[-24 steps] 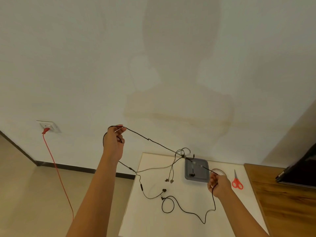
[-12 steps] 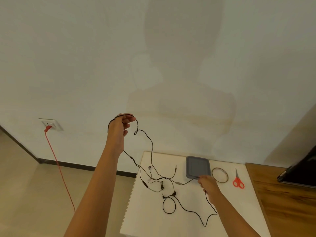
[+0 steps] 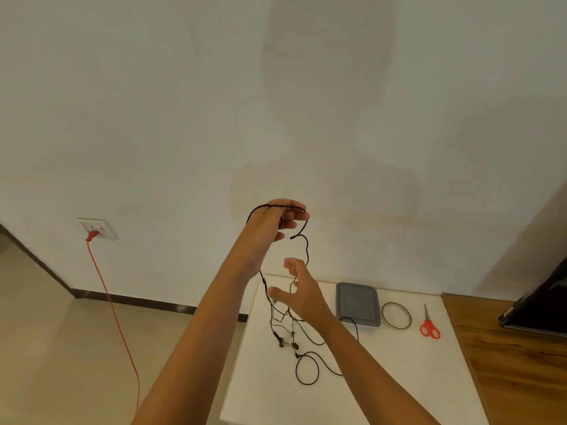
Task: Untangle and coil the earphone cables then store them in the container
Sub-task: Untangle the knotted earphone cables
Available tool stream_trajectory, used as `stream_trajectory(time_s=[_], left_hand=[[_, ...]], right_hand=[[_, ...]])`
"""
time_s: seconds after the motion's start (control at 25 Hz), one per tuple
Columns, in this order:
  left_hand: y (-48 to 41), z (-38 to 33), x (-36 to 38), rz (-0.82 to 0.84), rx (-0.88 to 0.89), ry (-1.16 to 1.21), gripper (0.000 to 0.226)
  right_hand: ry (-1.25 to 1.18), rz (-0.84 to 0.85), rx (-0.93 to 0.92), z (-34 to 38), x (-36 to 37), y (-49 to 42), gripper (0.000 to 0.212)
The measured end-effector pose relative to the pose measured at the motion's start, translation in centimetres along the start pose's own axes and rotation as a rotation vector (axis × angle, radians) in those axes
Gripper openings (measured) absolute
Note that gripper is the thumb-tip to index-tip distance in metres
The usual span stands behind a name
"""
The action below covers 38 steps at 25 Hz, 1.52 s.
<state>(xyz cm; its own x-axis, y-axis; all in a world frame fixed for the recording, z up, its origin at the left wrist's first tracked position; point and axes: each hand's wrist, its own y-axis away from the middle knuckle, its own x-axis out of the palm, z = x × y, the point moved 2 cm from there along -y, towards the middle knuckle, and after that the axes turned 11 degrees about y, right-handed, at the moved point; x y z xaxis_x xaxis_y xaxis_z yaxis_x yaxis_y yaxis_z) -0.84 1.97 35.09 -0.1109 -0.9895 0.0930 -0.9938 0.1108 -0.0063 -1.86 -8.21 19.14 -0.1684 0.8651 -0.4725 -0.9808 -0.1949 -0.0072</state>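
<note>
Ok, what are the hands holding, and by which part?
Left hand grips the black cable at a loop along its length, strands hanging down. Right hand is open, holding nothing.

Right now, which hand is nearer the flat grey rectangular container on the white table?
Right. The right hand hovers just left of the container; the left hand is raised well above and left of it, holding the black earphone cable.

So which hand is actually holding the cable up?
The left hand, raised high with the black earphone cable looped over it and hanging down. The right hand is lower, spread open, gripping nothing.
</note>
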Motion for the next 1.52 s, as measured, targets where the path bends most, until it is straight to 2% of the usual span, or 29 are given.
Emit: stream_trajectory(time_s=[0.08, 0.2, 0.28, 0.36, 0.4, 0.52, 0.64, 0.72, 0.8, 0.92, 1.08, 1.2, 1.32, 1.36, 1.52], left_hand=[[0.3, -1.4, 0.0, 0.033, 0.036, -0.003, 0.039], [0.6, -3.4, 0.0, 0.059, 0.1, -0.006, 0.037], [0.5, -4.3, -0.2, 0.049, 0.16, -0.018, 0.034], [0.2, -4.5, -0.7, 0.007, 0.195, -0.06, 0.025], [-0.1, -4.2, -1.1, -0.017, 0.192, -0.096, 0.022], [-0.5, -1.5, -1.4, -0.017, 0.117, -0.236, 0.02], [-0.7, 1.5, -1.3, 0.016, 0.007, -0.316, 0.02], [-0.6, 2.6, -0.8, 0.074, -0.033, -0.391, 0.02], [-0.4, 3.1, -0.2, 0.118, -0.07, -0.474, 0.019], [0.0, 2.9, 0.7, 0.137, -0.123, -0.463, 0.018], [0.0, 2.3, 1.5, 0.171, -0.119, -0.62, 0.031], [0.2, 1.9, 1.8, 0.177, -0.111, -0.659, 0.017], [0.6, 1.7, 1.4, 0.106, -0.078, -0.538, 0.009], [0.8, 1.7, 1.4, 0.092, -0.081, -0.461, 0.014], [1.9, 1.8, 1.8, 0.082, -0.185, -0.23, 0.056]], right_hand=[[0.088, 0.143, -0.025, 0.2, -0.1, -0.1, 0.056], [0.179, 0.317, -0.076, -0.5, 0.2, 0.5, 0.018], [0.221, 0.35, -0.042, -2.0, 0.0, 0.9, 0.014], [0.264, 0.28, 0.034, -3.3, -0.8, 1.2, 0.016], [0.231, 0.192, 0.055, -3.4, -1.4, 1.3, 0.019], [-0.07, -0.085, 0.101, -1.1, -4.0, 1.1, 0.021], [-0.341, -0.157, 0.062, 2.6, -6.7, 0.6, 0.017], [-0.389, -0.16, 0.005, 4.6, -8.1, 0.7, 0.015], [-0.357, -0.195, -0.058, 5.8, -9.1, 0.7, 0.014], [-0.253, -0.32, -0.109, 6.2, -9.8, 1.0, 0.013], [-0.065, -0.423, -0.155, 6.2, -10.0, 1.5, 0.015], [0.037, -0.425, -0.232, 6.8, -10.2, 1.9, 0.014], [0.085, -0.421, -0.289, 6.9, -10.6, 2.1, 0.012], [0.095, -0.419, -0.301, 6.9, -10.7, 2.2, 0.013], [0.16, -0.416, -0.3, 6.7, -10.7, 2.7, 0.01]])
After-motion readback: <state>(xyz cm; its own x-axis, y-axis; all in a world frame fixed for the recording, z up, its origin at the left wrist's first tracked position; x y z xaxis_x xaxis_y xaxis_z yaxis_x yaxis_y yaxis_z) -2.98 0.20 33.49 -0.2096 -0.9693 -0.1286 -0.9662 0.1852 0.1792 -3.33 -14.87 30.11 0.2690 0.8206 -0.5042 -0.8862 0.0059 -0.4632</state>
